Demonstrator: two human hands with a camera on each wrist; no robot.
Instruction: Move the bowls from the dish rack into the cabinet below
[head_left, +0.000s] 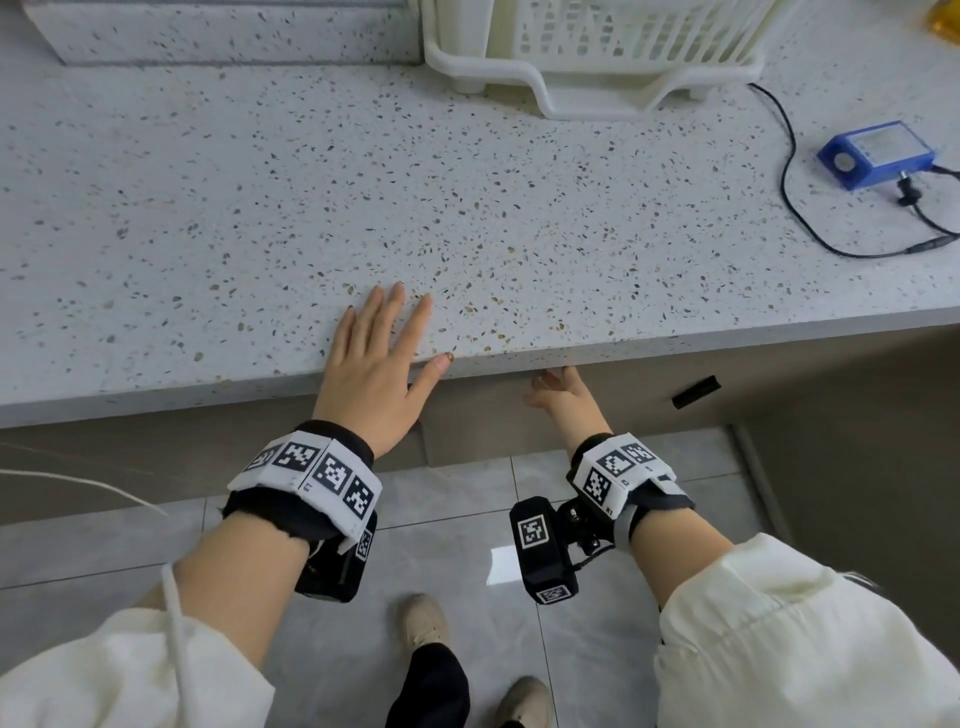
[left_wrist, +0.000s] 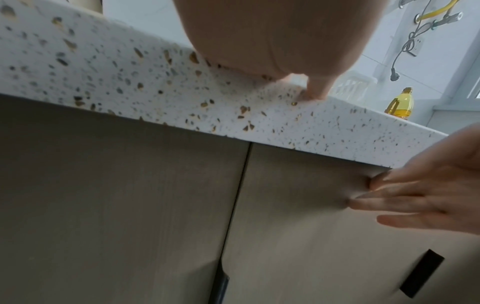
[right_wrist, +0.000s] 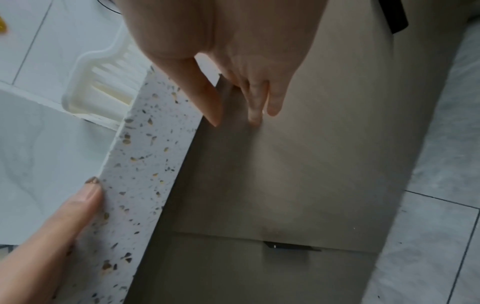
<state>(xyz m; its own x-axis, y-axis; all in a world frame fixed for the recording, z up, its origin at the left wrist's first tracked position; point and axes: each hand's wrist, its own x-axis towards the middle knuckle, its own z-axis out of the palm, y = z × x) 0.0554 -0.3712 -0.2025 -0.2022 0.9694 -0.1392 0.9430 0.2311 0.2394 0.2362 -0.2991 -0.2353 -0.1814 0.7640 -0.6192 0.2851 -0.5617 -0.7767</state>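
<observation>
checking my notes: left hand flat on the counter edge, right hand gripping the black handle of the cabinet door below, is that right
Not quite. The right hand is not on the black handle; its straight fingers press flat against the upper part of the cabinet door, just under the counter, as the left wrist view shows. The left hand does lie flat on the counter edge.

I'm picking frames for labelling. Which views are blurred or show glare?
Head view: sharp, with window glare on the floor tiles. Left wrist view: the right hand is motion-smeared and the left hand is a soft close-up. Right wrist view: soft throughout, with a pale sheen on the cabinet door.
</observation>
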